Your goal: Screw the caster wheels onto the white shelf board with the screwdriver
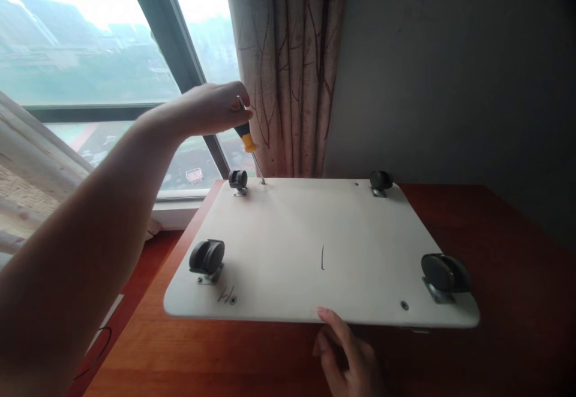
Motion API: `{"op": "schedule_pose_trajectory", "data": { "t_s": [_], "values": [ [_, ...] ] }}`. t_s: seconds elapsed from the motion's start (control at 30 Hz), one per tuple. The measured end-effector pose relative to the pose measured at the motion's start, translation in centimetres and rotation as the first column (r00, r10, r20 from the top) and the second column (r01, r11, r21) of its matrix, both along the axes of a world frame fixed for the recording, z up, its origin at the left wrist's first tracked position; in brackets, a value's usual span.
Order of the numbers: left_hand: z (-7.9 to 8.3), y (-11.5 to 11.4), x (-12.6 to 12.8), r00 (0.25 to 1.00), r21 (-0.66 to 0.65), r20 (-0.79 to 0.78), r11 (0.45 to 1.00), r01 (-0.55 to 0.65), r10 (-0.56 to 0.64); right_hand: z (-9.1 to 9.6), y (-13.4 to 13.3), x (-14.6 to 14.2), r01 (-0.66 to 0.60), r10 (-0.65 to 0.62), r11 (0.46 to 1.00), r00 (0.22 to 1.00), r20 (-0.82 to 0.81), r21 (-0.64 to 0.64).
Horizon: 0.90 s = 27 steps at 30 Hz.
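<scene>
Screw turning looks like the step in hand. The left hand is closed around the handle of a black-and-yellow screwdriver, whose shaft leans slightly and whose tip meets the far-left screw of a white board. Whether that screw is going in or coming out, I cannot tell. The board lies casters-up over a reddish-brown wooden table, with the far-left caster just beside the screw being worked. The right hand is at the board's near edge, index fingertip touching it and the other fingers loosely bent; I cannot tell if it pinches the edge or merely steadies it.

As I judge it, the next move calls for bringing the shaft more nearly upright, pressing down so the tip does not slip out, and turning the handle while the right hand braces the board.

No brand can be read on the screwdriver. The board carries dark handwritten marks: a stroke like a narrow "L" near its middle, and a scrawl, perhaps an "H", beside the near-left screw.
</scene>
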<state>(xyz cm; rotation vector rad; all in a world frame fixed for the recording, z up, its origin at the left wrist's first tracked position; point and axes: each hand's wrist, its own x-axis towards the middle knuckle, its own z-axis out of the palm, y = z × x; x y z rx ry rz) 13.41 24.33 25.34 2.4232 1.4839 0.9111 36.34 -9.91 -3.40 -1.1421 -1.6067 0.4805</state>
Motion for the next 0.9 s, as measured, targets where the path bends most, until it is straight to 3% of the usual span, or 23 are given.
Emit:
{"op": "schedule_pose_trajectory", "data": {
  "t_s": [0.1,0.3,0.37,0.43,0.5,0.53,0.6,0.67,0.77,0.83,0.9],
  "values": [
    [-0.5,-0.4,0.1,0.99,-0.026,0.122,0.997,0.07,-0.066,0.3,0.1,0.2,-0.049,0.049,0.999,0.999,0.024,-0.001],
    [-1.1,-1.4,0.8,0.995,0.142,0.053,0.985,-0.097,0.09,0.3,-0.2,-0.2,0.009,-0.009,0.999,1.0,-0.007,-0.048],
    [-1.2,-1.3,0.5,0.996,0.119,0.09,0.993,-0.023,0.012,0.1,-0.3,-0.3,0.0,-0.001,0.999,1.0,-0.017,-0.049],
    [-1.4,-1.2,0.2,0.971,0.026,0.187,0.989,0.146,-0.148,0.0,-0.3,-0.3,-0.004,0.003,0.999,1.0,-0.025,-0.037],
    [-1.7,-1.2,0.0,0.918,-0.087,0.286,0.947,0.31,-0.275,0.0,-0.2,-0.2,-0.001,0.0,1.0,1.0,-0.021,-0.025],
    [-1.8,-1.3,0.0,0.906,-0.111,0.308,0.934,0.338,-0.291,0.0,-0.1,-0.1,0.001,-0.001,1.0,1.0,-0.012,-0.019],
    [-2.1,-1.7,0.3,0.94,-0.048,0.248,0.966,0.254,-0.235,0.1,0.0,0.2,-0.015,0.015,1.0,1.0,0.013,-0.011],
    [-2.2,-2.2,0.8,0.994,0.112,0.078,0.991,0.072,-0.081,0.1,0.1,0.4,-0.066,0.066,0.998,0.997,0.041,-0.008],
    [-2.3,-2.8,1.4,0.987,0.261,-0.104,0.961,-0.095,0.126,-0.1,0.0,0.4,-0.073,0.073,0.997,0.997,0.023,-0.016],
    [-2.4,-2.9,1.6,0.992,0.223,-0.02,0.968,-0.115,0.123,-0.4,-0.1,0.1,-0.025,0.025,0.999,1.0,-0.011,-0.029],
    [-2.6,-2.9,1.7,0.981,0.09,0.195,0.996,-0.023,0.005,-0.7,-0.3,-0.1,-0.002,0.001,0.999,1.0,-0.029,-0.041]
  ]
}}
